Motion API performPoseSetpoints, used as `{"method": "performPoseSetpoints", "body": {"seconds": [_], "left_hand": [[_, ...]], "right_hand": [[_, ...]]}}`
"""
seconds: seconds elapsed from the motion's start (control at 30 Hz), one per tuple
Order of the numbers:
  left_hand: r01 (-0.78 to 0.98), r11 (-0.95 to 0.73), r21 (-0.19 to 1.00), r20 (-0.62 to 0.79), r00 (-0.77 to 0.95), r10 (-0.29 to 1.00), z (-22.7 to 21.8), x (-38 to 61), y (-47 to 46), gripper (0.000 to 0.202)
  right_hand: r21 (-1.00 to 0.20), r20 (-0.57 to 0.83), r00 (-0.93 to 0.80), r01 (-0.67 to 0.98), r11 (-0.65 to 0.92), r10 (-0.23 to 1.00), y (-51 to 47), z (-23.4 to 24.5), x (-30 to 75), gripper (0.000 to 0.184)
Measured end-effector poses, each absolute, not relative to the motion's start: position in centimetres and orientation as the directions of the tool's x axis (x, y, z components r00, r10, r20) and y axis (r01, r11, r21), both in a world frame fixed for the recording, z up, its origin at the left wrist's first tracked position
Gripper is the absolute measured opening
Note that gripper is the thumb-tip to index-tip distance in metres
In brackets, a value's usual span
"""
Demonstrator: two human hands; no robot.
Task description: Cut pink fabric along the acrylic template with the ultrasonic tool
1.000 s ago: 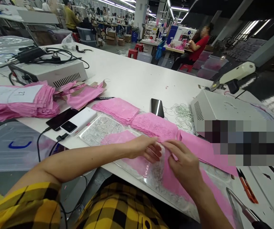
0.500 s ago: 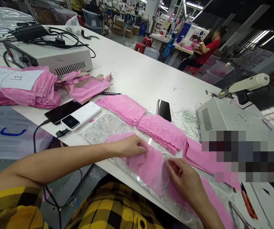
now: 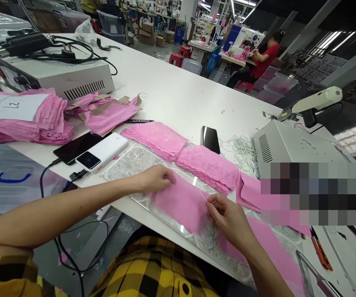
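Note:
A thin pink fabric piece (image 3: pixel 181 202) is stretched between my two hands, over a clear plastic-covered board (image 3: pixel 128 163). My left hand (image 3: pixel 157 179) pinches its upper left corner. With thumb and fingertips, my right hand (image 3: pixel 227 212) pinches its right edge. Just beyond the piece lie two stacks of pink lace pieces, a left stack (image 3: pixel 156 138) and a right stack (image 3: pixel 207 167). Folded pink fabric (image 3: pixel 249 194) sits to the right of the stacks. Another flat pink piece (image 3: pixel 271 243) lies partly beneath my right forearm.
A white power bank (image 3: pixel 103 152) and a dark phone (image 3: pixel 75 146) lie at left, near a tied pink bundle (image 3: pixel 51 119). A second phone (image 3: pixel 210 139), tangled thread (image 3: pixel 243 150) and a grey machine (image 3: pixel 277 144) are beyond. Orange-handled cutters (image 3: pixel 322 251) lie at right. A co-worker (image 3: pixel 264 57) sits farther off.
My right hand has moved left and up, closing on the fabric's right edge. My left hand has shifted slightly left, and the piece now looks straighter and flatter. The view has shifted a little.

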State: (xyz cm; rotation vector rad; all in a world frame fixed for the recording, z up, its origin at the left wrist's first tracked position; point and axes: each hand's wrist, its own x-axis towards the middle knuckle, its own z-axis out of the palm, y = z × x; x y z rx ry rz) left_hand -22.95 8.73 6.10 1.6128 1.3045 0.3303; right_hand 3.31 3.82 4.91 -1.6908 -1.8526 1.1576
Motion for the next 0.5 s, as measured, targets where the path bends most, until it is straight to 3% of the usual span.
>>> {"method": "performPoseSetpoints", "body": {"seconds": [0.3, 0.5], "left_hand": [[0.593, 0.085, 0.8, -0.374, 0.383, 0.845, 5.7, -23.8, 9.6, 0.033], [0.607, 0.056, 0.792, -0.357, 0.388, 0.85, 5.6, -24.1, 9.5, 0.031]], "right_hand": [[-0.809, -0.354, -0.249, 0.565, -0.161, 0.902, 4.9, 4.8, 3.2, 0.043], [-0.791, -0.329, -0.345, 0.609, -0.058, 0.879, 4.1, 5.4, 2.6, 0.046]]}}
